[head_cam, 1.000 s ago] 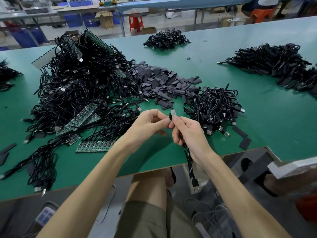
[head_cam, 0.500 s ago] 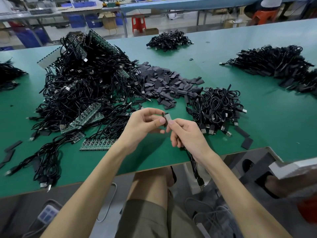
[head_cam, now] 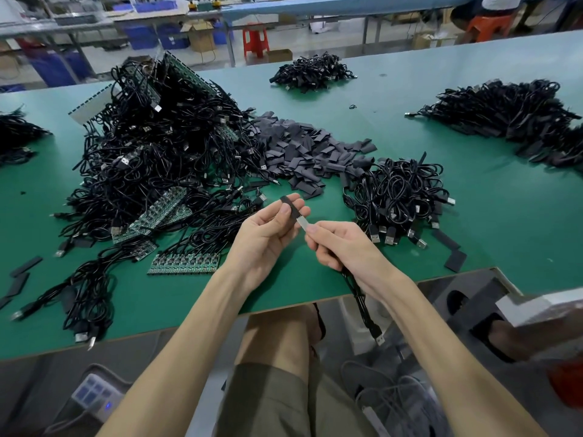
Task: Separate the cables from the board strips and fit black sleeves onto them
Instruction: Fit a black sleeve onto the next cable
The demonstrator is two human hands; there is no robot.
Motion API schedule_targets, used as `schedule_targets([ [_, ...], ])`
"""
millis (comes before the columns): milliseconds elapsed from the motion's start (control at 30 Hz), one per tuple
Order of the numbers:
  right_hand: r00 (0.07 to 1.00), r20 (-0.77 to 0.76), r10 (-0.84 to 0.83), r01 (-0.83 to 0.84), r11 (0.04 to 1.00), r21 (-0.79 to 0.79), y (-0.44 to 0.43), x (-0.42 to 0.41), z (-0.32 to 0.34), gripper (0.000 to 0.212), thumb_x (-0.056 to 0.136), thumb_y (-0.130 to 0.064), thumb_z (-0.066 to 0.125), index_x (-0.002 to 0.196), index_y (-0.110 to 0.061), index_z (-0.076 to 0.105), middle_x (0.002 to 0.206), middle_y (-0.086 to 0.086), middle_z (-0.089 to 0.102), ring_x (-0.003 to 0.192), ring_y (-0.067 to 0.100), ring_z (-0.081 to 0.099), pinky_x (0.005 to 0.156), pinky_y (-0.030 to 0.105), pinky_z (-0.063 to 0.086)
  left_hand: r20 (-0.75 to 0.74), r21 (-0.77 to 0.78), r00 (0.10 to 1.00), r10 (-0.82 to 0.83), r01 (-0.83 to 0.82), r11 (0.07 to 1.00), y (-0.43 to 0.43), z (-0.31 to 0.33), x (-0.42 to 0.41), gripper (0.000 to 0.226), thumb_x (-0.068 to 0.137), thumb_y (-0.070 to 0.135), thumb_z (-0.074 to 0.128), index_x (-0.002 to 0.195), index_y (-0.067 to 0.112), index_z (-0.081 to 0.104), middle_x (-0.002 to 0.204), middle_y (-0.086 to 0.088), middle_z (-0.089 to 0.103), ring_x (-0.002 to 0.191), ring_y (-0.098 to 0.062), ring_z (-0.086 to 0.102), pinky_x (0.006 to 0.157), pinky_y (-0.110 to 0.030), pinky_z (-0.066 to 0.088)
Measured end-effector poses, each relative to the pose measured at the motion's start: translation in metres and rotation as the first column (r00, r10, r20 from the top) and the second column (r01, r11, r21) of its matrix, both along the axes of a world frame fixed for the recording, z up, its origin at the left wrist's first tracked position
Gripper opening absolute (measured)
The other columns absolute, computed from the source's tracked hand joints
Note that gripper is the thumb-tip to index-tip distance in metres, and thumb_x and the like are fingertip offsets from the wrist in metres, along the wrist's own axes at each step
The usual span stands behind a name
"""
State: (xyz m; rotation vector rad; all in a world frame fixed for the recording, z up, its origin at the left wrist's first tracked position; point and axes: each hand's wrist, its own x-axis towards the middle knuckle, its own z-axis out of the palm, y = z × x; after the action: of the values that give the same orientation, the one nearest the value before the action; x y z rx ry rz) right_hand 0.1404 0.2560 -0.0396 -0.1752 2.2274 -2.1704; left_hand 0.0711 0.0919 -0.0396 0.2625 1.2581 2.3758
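Observation:
My left hand (head_cam: 264, 238) pinches a flat black sleeve (head_cam: 291, 208) between thumb and fingers. My right hand (head_cam: 344, 247) grips a black cable (head_cam: 362, 305) whose pale board end (head_cam: 303, 223) pokes out at the fingertips, with its tip at the sleeve's mouth. The cable hangs down past the table edge with a USB plug (head_cam: 380, 339) at its end. A big tangle of cables on green board strips (head_cam: 157, 159) lies at the left. A heap of loose black sleeves (head_cam: 303, 152) lies behind my hands.
A bundle of cables (head_cam: 397, 197) sits right of my hands, with more piles at the far right (head_cam: 504, 118), the back (head_cam: 312, 72) and the far left (head_cam: 15, 137). A separate board strip (head_cam: 184, 263) lies near the green table's front edge (head_cam: 284, 305). Loose sleeves (head_cam: 454, 260) lie at the right.
Both hands have turned and drawn slightly apart. The sleeve now shows full length in my left hand, and the cable's board end points at it from the right.

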Motion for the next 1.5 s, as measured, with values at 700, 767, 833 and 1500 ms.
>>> schedule_targets([
  [700,0.995,0.034,0.094,-0.092,0.995,-0.049,0.004,0.001,0.003,0.037,0.108,-0.023,0.05,0.073,-0.012,0.056,0.045,-0.003,0.034,0.042,0.009,0.023,0.048,0.015,0.026,0.036,0.056,0.984,-0.174,0.172,0.984,-0.007,-0.001,0.002,0.037,0.095,0.016,0.061,0.129,0.025,0.071,0.114,0.0,0.072,0.107,-0.013,0.07,0.091,-0.027,0.056],
  [767,0.997,0.033,0.077,-0.074,0.995,-0.067,0.004,0.002,0.003,0.036,0.107,-0.026,0.05,0.074,-0.013,0.057,0.046,-0.002,0.035,0.043,0.01,0.024,0.049,0.016,0.026,-0.011,0.016,0.984,-0.178,0.179,0.984,-0.006,-0.001,0.003,0.037,0.095,0.016,0.062,0.13,0.024,0.07,0.115,-0.002,0.072,0.11,-0.016,0.07,0.095,-0.028,0.055],
  [833,0.999,0.029,0.036,-0.034,0.997,-0.068,0.003,0.002,0.001,0.037,0.109,-0.027,0.05,0.076,-0.013,0.058,0.046,-0.002,0.038,0.044,0.01,0.027,0.05,0.019,0.028,-0.075,-0.039,0.986,-0.147,0.145,0.989,-0.003,-0.002,0.005,0.036,0.094,0.014,0.064,0.129,0.02,0.071,0.117,-0.008,0.073,0.111,-0.02,0.07,0.095,-0.03,0.055],
  [1500,0.994,0.031,-0.105,0.107,0.993,-0.056,-0.006,0.0,-0.001,0.044,0.108,-0.037,0.05,0.076,-0.009,0.061,0.056,0.012,0.066,0.042,0.016,0.053,0.04,0.02,0.04,-0.442,-0.331,0.897,-0.011,-0.152,0.931,0.005,0.0,0.02,0.037,0.098,0.013,0.065,0.135,0.011,0.065,0.084,-0.003,0.065,0.081,-0.017,0.056,0.084,-0.031,0.05],
])
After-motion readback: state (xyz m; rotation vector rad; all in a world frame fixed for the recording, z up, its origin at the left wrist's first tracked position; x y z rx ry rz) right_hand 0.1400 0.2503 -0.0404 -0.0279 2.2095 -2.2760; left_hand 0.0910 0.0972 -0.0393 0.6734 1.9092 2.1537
